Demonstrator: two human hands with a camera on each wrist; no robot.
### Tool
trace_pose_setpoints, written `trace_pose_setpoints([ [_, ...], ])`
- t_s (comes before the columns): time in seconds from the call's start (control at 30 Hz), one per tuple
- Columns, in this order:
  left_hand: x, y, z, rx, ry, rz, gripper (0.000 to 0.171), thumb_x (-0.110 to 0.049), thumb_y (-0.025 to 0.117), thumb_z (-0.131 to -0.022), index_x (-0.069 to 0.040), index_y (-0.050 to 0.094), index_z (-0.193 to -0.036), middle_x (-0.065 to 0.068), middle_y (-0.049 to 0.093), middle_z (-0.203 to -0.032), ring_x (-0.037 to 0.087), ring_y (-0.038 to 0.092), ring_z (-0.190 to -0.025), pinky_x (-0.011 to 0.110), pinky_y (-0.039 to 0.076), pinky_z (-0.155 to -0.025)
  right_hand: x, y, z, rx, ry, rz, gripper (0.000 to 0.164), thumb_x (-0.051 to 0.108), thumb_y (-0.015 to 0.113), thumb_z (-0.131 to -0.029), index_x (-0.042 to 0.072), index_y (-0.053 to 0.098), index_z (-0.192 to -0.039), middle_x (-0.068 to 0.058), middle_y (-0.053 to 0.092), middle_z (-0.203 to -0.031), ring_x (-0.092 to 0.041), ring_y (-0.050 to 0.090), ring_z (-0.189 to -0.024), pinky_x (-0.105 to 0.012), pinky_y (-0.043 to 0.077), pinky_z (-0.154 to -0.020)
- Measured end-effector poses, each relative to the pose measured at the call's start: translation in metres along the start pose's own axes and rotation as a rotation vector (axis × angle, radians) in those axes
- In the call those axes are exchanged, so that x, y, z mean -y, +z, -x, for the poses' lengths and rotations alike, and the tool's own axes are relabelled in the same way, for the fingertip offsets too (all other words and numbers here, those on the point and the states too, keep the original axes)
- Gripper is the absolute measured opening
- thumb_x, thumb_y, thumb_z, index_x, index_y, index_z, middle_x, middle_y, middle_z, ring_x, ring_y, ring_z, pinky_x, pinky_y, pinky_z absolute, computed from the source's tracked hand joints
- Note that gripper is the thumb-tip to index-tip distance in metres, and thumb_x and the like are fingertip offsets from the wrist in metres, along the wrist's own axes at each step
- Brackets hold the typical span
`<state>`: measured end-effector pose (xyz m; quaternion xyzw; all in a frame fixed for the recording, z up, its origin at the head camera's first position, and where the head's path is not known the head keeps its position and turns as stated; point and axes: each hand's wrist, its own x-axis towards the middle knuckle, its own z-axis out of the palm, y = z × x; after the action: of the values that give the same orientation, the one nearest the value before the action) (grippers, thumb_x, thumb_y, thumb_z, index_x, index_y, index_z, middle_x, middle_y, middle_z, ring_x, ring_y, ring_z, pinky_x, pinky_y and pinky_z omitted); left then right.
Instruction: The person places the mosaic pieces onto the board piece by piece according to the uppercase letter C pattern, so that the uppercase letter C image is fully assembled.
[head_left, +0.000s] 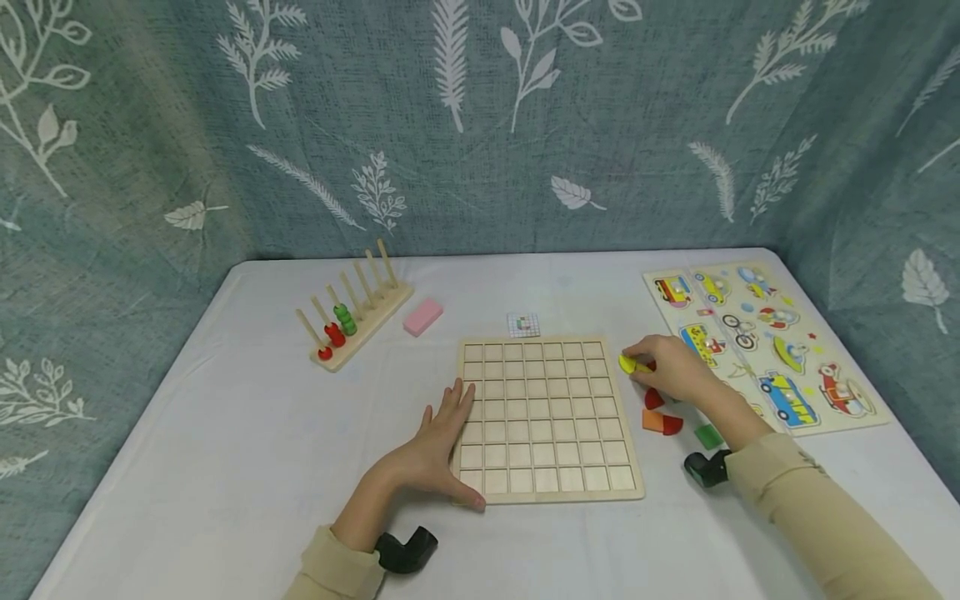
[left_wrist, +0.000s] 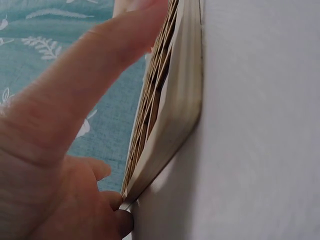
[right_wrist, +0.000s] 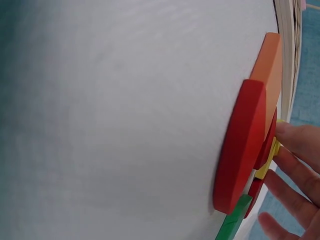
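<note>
A pale wooden grid board point(head_left: 551, 493) lies flat in front of the person, its square cells bare. Along its left edge the left hand point(head_left: 427, 457) rests with fingers spread, the thumb at the near left corner; the left wrist view shows the thumb point(left_wrist: 80, 85) at the board's rim point(left_wrist: 185, 80). Beyond the board's right edge, the right hand point(head_left: 672, 368) pinches a small yellow block point(head_left: 627, 364) between thumb and fingers. Below that hand lie red blocks point(head_left: 672, 426), an orange block point(head_left: 652, 420) and a green block point(head_left: 708, 437), partly overlapping in the right wrist view.
A peg stand point(head_left: 367, 329) with red and green beads stands at the back left, beside a pink block point(head_left: 423, 317). A small printed grid card point(head_left: 522, 325) lies behind the board. A vehicle picture puzzle point(head_left: 757, 333) covers the right side, partly under the right arm.
</note>
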<state>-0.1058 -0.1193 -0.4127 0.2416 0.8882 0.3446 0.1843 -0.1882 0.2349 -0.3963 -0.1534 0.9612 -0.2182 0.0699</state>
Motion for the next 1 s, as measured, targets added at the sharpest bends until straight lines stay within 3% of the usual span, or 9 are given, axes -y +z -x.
trace_pose_setpoints([
  [1.0, 0.0013, 0.0015, 0.0007, 0.001, -0.007, 0.009, 0.138, -0.037, 0.090, -0.049, -0.001, -0.003, -0.145, 0.019, -0.013, -0.150, 0.032, -0.013, -0.136, 0.054, -0.005, -0.107, 0.0043, -0.0025, 0.0072, -0.065, 0.006, -0.051, 0.038, 0.010, 0.071, -0.077, -0.005, 0.063, -0.111, -0.017, 0.062, -0.100, -0.031, 0.060, -0.089, -0.040, 0.053, -0.075],
])
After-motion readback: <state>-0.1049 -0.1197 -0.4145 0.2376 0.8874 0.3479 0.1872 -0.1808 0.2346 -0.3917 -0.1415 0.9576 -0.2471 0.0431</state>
